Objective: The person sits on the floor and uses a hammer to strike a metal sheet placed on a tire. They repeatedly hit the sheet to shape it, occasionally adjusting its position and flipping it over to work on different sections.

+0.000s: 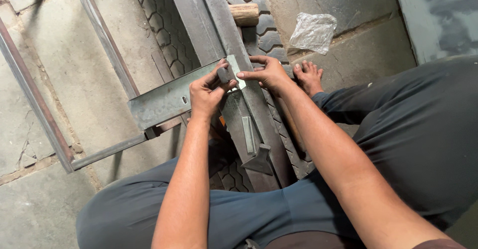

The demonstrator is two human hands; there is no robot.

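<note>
Head view shows us both hands over a flat steel plate (pixel 167 99) lying across a long steel beam (pixel 234 45) – our left hand (pixel 206 92) pinches a small dark metal piece (pixel 223 74) against the plate's end, and our right hand (pixel 269 74) steadies that end with closed fingertips – a tyre (pixel 264 35) and a wooden handle (pixel 244 14) lie beyond on the floor

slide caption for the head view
Both hands, left and right, hold a small piece on a steel bar.
</note>
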